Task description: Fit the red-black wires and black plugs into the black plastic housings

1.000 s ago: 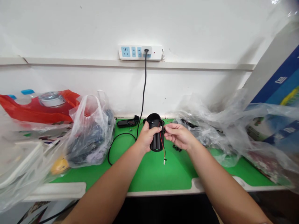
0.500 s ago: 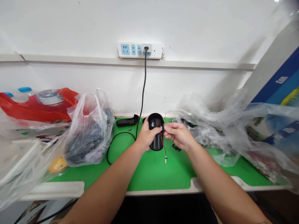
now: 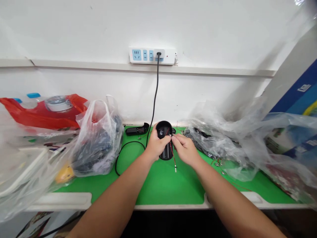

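Observation:
My left hand point(image 3: 158, 144) grips a black, rounded plastic housing point(image 3: 166, 153) from its left side, with the thumb across the front. The fingers of my right hand point(image 3: 182, 147) are pinched at the housing's right edge, close to my left thumb; whatever they hold is too small to make out. From there a thin red and dark wire point(image 3: 174, 157) hangs down to a small white end piece. Behind my left hand lies another black plastic part point(image 3: 137, 130) on the green table mat point(image 3: 170, 188).
A black cable point(image 3: 155, 96) runs from the wall power strip point(image 3: 152, 55) down to the mat. Clear and red plastic bags point(image 3: 95, 142) stand at the left. More clear bags point(image 3: 223, 142), thin wires and a large blue and white box point(image 3: 292, 86) are at the right.
My right hand has moved in closer to the housing's right edge and turned, with its fingertips nearer my left thumb. The view has shifted slightly. My left hand still grips the housing.

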Demonstrator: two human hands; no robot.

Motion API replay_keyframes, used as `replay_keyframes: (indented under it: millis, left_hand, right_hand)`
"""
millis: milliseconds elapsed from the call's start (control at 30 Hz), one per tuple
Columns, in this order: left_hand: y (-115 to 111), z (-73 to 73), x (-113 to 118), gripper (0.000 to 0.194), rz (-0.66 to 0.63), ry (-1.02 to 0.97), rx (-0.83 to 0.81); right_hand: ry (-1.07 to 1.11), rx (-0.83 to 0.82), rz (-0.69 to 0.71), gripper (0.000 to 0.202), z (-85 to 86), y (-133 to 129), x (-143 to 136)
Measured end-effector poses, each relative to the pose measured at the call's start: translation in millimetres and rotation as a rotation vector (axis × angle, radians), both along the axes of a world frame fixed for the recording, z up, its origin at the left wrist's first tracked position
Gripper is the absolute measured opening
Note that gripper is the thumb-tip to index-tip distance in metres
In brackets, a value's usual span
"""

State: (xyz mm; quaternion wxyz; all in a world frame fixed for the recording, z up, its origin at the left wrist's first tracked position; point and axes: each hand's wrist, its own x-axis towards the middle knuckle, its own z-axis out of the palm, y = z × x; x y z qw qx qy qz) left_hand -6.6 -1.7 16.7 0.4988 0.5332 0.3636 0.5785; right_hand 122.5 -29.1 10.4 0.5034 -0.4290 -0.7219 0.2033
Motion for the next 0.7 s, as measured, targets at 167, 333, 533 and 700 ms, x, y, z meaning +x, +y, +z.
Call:
replay_keyframes:
  millis: [167,333,533,700]
  left_hand:
    - [2,0.4,-1,0.059,0.038,0.077,0.115]
    - [0,-3.1,1,0.058,0.085,0.143,0.170]
    - [-1,-5.3,3,0.052,0.133,0.214,0.236]
    - [4,-4.5,1,0.055,0.107,0.234,0.252]
  right_hand:
    - [-0.126,0.075,-0.044,0.024,-6.0,-4,-8]
    - [-0.190,0.127,-0.172,0.027,-9.3,-8,-13]
    - [-0.341,0.186,-0.268,0.028,-12.3,-8,-15]
    - [-0.265,0.164,-0.219,0.030,-15.6,-5,-14]
